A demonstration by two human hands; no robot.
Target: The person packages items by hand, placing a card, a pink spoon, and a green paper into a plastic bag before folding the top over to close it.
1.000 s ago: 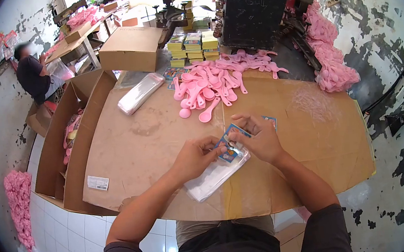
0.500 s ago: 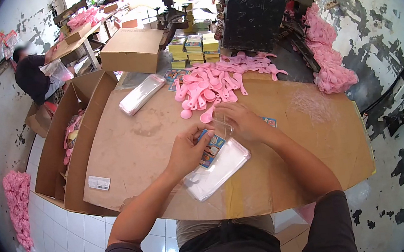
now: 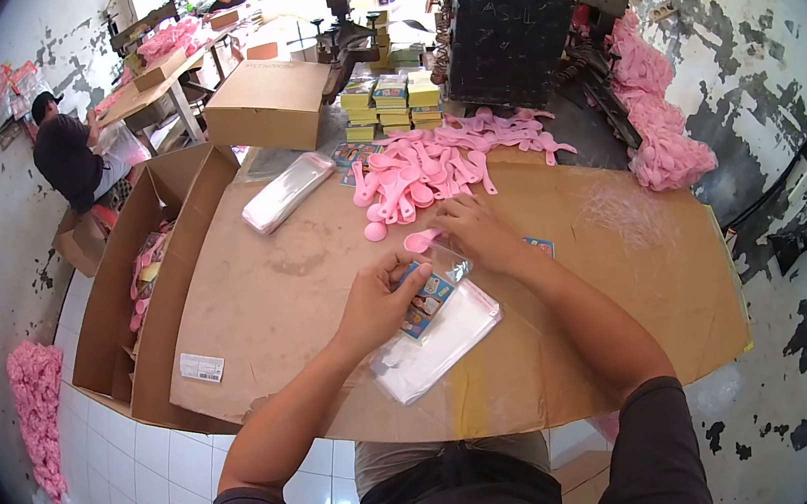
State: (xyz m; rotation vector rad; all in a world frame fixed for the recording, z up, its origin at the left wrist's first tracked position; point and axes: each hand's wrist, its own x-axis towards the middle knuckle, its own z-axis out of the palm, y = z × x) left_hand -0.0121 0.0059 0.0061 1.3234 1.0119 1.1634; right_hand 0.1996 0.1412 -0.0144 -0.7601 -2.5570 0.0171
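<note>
My left hand [image 3: 376,301] holds a small clear bag with a colourful printed card [image 3: 426,297] inside it, just above a stack of clear plastic bags [image 3: 435,342] on the cardboard-covered table [image 3: 268,299]. My right hand [image 3: 477,230] reaches forward and grips the handle of a pink plastic spoon [image 3: 417,240] at the near edge of a pile of pink spoons [image 3: 429,168]. The spoon's bowl points toward the bag's open mouth.
Another bundle of clear bags [image 3: 287,190] lies at the far left. Stacks of printed cards [image 3: 392,98] and a closed cardboard box [image 3: 266,103] stand behind the spoons. An open carton [image 3: 141,284] sits at the left. A dark machine [image 3: 508,33] stands behind; a person [image 3: 69,157] sits far left.
My right hand left the bag, reached to the spoon pile and took hold of a pink spoon. My left hand kept the bagged card and lifted it slightly.
</note>
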